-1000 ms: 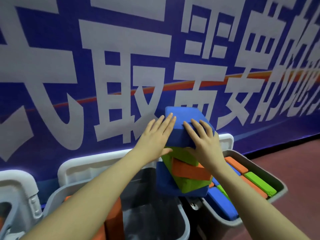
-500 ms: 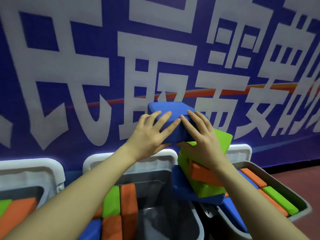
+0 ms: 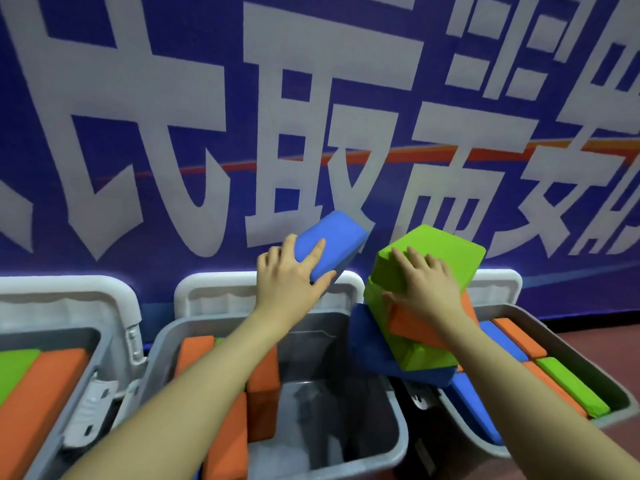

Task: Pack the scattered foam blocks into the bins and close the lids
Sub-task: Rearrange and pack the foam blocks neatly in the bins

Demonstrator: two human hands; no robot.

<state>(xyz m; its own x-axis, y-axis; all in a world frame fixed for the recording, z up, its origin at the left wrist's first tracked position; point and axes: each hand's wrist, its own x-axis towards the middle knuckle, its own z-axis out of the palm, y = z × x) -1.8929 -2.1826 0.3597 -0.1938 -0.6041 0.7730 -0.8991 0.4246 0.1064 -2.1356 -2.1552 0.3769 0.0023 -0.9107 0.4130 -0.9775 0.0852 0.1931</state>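
My left hand (image 3: pixel 289 275) grips a blue foam block (image 3: pixel 332 242) and holds it tilted in the air above the middle bin (image 3: pixel 391 441). My right hand (image 3: pixel 424 289) rests with spread fingers on a green block (image 3: pixel 446 252) that tops a leaning stack: a second green block (image 3: pixel 415 355), an orange block (image 3: pixel 412 323) and a dark blue block (image 3: pixel 370 351). The stack stands between the middle bin and the right bin (image 3: pixel 620 403). Orange blocks (image 3: pixel 263 393) stand on end in the middle bin's left part.
A left bin (image 3: pixel 114 358) holds orange and green blocks. The right bin holds blue, orange and green blocks lying flat. White lids (image 3: pixel 221 292) stand open behind the bins against a blue banner wall. Red floor shows at the far right.
My left hand has lifted the blue block off the top of the stack and carried it left. My right hand now rests on the uncovered green block. The view has shifted left.
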